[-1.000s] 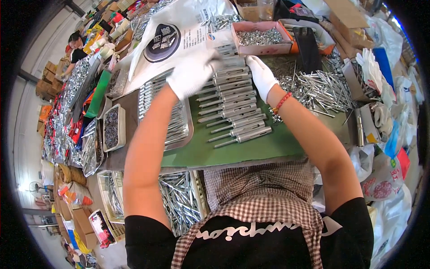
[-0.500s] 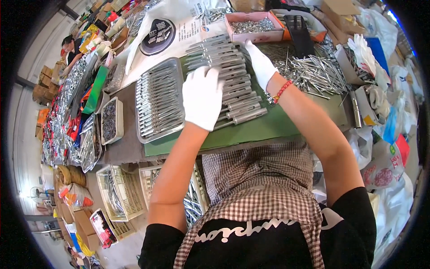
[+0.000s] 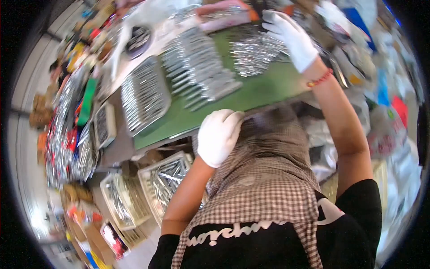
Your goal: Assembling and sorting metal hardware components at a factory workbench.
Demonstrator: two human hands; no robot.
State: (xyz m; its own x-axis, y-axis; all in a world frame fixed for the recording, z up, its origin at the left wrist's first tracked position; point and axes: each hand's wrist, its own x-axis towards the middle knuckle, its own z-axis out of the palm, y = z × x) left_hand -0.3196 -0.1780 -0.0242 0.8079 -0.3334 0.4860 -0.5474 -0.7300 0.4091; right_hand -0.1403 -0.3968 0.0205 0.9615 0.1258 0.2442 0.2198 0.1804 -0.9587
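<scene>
Two gloved hands work over a crowded bench, and the biggest thing under them is the green work mat (image 3: 264,92), which covers the table top from the near left edge to the far right. On its middle lies a neat stack of long metal bolts (image 3: 197,67), laid side by side in a slanting row that runs from far to near. Just left of the mat, a grey metal tray (image 3: 145,96) holds more of the same bolts in rows. To the right of the stack, a loose pile of shiny bolts (image 3: 255,56) spreads over the far part of the mat. Beyond it, at the far edge, stands a pink box (image 3: 228,11) with small metal parts in it. Below the table edge, near left, white plastic crates (image 3: 165,179) hold further bolts.

A checked apron (image 3: 264,179) fills the near middle of the view. The left hand (image 3: 219,136), in a white glove, hangs at the near edge of the mat, just off the table, with its fingers curled loosely inward; whether it holds anything I cannot tell. The right hand (image 3: 291,38), also in a white glove, reaches far and right, resting on the right side of the loose pile, fingers bent down onto the bolts. A red bead bracelet (image 3: 320,79) circles that wrist.
</scene>
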